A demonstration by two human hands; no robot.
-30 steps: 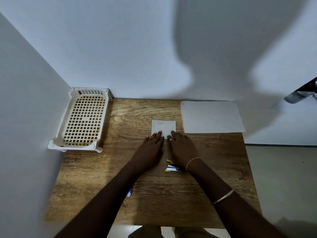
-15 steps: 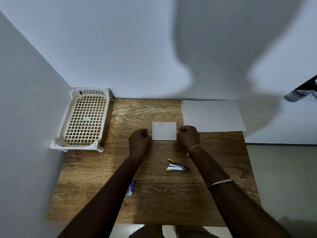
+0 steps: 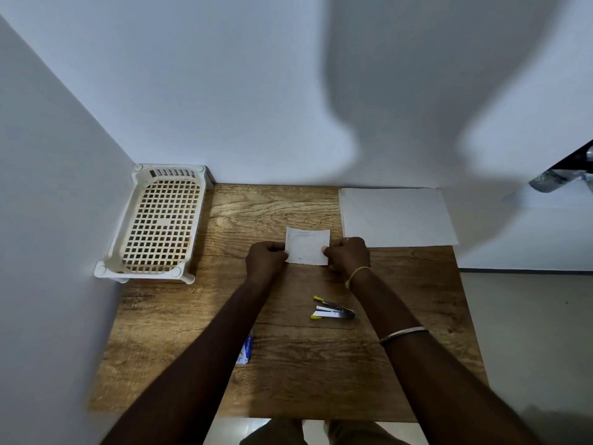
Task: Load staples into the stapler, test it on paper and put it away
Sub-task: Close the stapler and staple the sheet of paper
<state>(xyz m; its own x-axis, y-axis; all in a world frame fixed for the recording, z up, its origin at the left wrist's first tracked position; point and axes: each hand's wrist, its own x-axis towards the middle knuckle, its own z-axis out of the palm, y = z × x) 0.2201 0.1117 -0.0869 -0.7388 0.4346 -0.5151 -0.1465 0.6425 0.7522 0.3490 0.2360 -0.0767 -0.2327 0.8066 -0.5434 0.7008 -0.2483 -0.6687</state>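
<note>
Pinching a small folded square of paper point(image 3: 307, 246) by its two side edges, my left hand point(image 3: 267, 259) and my right hand point(image 3: 349, 256) are both curled into loose fists, thumb and fingers closed on the sheet. Head view: the paper sits between the fists above the middle of the wooden table point(image 3: 288, 374); whether it touches the wood cannot be told. The stapler point(image 3: 333, 312), metal with yellow tips, lies open on the table nearer to me, just beside my right forearm and touching neither hand. A blue staple box point(image 3: 246, 350) shows partly from under my left forearm. At the far right corner lies a larger white sheet point(image 3: 398, 217), flat and apart from the small square. At the far left corner stands a cream plastic basket point(image 3: 160, 220) with a grid floor.
</note>
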